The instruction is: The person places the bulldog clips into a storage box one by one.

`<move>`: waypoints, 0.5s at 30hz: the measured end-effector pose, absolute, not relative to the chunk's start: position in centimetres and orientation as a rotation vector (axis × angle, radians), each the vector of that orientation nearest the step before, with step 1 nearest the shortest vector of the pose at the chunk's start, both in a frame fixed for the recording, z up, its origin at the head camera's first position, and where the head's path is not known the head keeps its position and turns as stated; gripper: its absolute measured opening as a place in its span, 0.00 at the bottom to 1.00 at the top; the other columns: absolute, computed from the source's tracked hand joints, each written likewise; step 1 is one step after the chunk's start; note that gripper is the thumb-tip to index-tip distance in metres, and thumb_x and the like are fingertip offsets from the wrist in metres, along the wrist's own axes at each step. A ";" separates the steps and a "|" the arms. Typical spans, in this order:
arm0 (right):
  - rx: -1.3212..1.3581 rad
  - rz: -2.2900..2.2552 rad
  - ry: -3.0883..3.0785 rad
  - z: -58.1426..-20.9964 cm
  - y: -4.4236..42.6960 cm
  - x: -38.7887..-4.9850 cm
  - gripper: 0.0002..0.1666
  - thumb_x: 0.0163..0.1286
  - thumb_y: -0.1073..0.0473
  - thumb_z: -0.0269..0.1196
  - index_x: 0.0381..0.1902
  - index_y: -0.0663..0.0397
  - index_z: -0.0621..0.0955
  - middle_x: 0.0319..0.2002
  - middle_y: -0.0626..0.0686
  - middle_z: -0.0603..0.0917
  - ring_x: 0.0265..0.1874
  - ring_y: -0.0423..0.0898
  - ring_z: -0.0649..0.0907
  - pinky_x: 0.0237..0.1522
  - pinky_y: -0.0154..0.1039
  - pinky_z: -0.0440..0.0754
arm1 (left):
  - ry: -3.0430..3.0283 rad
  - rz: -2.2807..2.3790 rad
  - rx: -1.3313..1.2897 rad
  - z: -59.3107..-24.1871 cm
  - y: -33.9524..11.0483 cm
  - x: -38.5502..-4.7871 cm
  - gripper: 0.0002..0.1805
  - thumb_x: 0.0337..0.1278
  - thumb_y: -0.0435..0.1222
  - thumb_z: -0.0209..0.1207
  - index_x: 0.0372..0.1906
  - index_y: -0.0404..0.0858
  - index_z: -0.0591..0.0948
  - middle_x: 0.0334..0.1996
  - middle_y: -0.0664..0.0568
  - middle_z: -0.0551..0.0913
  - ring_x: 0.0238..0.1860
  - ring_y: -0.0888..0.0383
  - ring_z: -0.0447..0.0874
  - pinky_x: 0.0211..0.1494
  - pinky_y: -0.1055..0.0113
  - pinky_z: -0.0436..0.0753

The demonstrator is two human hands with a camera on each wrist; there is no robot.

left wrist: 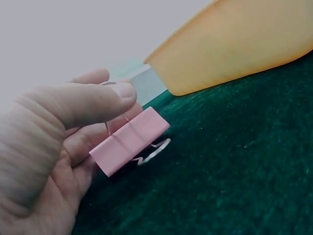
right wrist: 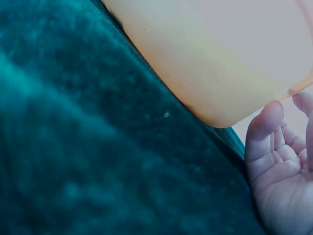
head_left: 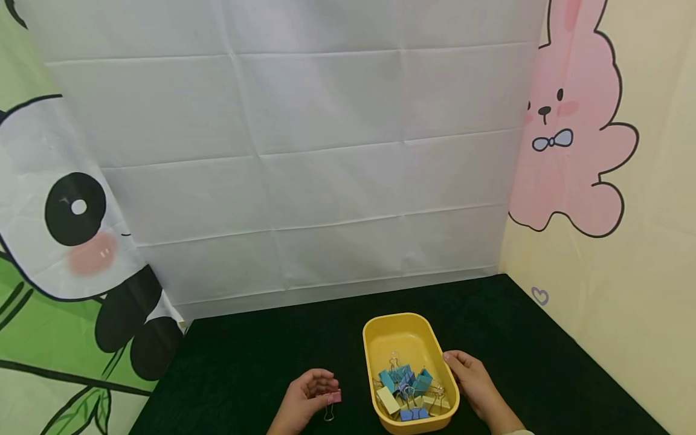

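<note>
My left hand pinches a pink binder clip between thumb and fingers, left of the yellow bin. One wire handle lies under the thumb; the other wire handle sticks out from the far side of the clip. The yellow plastic bin stands on the dark green cloth. Several binder clips lie heaped toward its near end, among them a teal clip, a pale yellow clip and a blue clip. My right hand holds the bin's right rim, thumb against the wall.
Dark green cloth covers the table. A white sheet hangs behind it. At the left is a panda-print hanging, and at the right a cream hanging with a pink rabbit.
</note>
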State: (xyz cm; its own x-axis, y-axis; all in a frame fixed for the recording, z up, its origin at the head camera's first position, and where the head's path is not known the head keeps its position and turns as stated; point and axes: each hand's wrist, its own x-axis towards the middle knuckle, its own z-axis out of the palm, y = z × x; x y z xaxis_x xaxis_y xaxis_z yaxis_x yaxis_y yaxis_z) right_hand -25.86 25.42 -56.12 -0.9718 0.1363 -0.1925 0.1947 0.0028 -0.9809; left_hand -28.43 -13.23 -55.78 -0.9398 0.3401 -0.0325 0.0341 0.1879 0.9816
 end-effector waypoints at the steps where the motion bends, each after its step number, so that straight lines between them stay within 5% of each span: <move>1: 0.360 -2.160 2.197 -56.1 25.4 -25.9 0.24 0.80 0.46 0.53 0.54 0.63 0.79 0.41 0.56 0.85 0.38 0.51 0.86 0.40 0.45 0.87 | 2.228 1.833 0.334 -55.8 -13.2 -28.4 0.25 0.56 0.34 0.71 0.57 0.31 0.76 0.48 0.43 0.85 0.48 0.51 0.86 0.49 0.57 0.86; 15: 0.367 -2.153 2.213 -56.3 25.4 -25.9 0.24 0.80 0.46 0.53 0.53 0.63 0.79 0.40 0.56 0.85 0.37 0.52 0.85 0.39 0.46 0.87 | 2.488 1.812 0.117 -54.7 -12.0 -28.9 0.25 0.53 0.30 0.68 0.59 0.33 0.79 0.41 0.49 0.89 0.45 0.52 0.87 0.46 0.58 0.87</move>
